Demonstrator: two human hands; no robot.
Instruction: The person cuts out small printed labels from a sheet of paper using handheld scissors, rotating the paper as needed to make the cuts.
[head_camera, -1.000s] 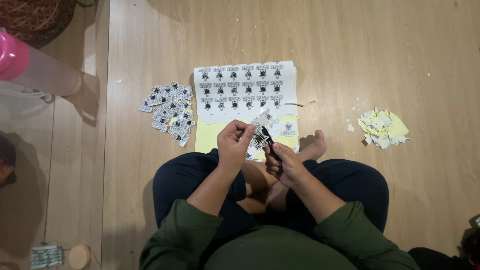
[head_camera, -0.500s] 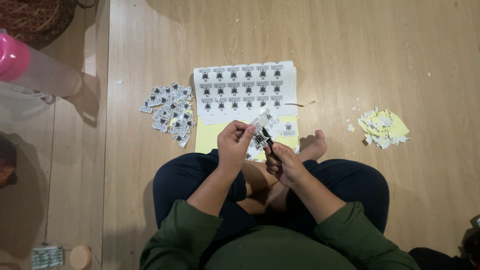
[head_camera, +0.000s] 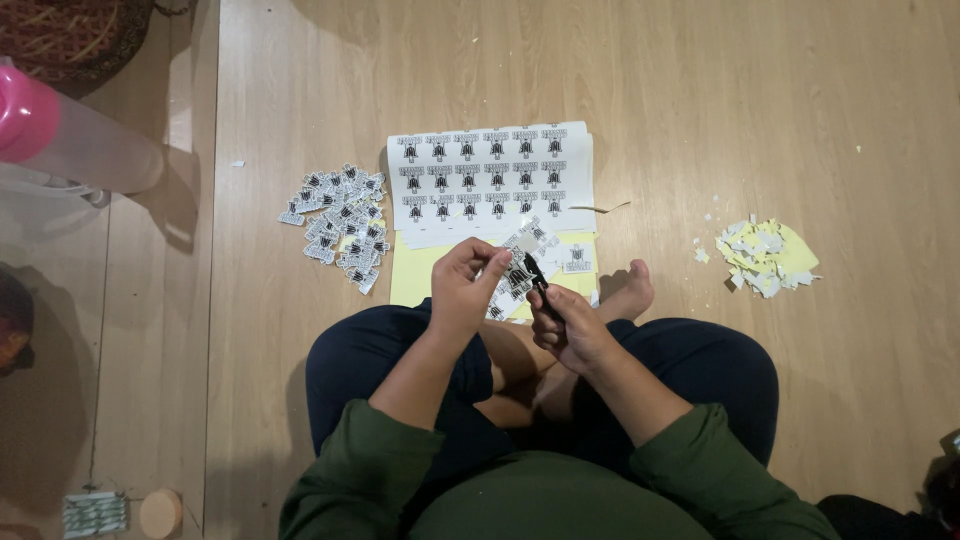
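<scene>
Just below the centre of the frame we hold a small strip of printed labels (head_camera: 517, 262) above our crossed legs; our left hand (head_camera: 467, 287) pinches its left edge, fingers curled and forearm rising from the lower middle; our right hand (head_camera: 567, 322) is closed round small black scissors (head_camera: 537, 278), whose blades meet the strip; both forearms wear green sleeves; above the strip, a white sheet of labels (head_camera: 490, 178) lies on yellow paper on the wooden floor (head_camera: 750, 110); left of it sits a pile of cut labels (head_camera: 340, 225); at right, a heap of scraps (head_camera: 765, 257).
</scene>
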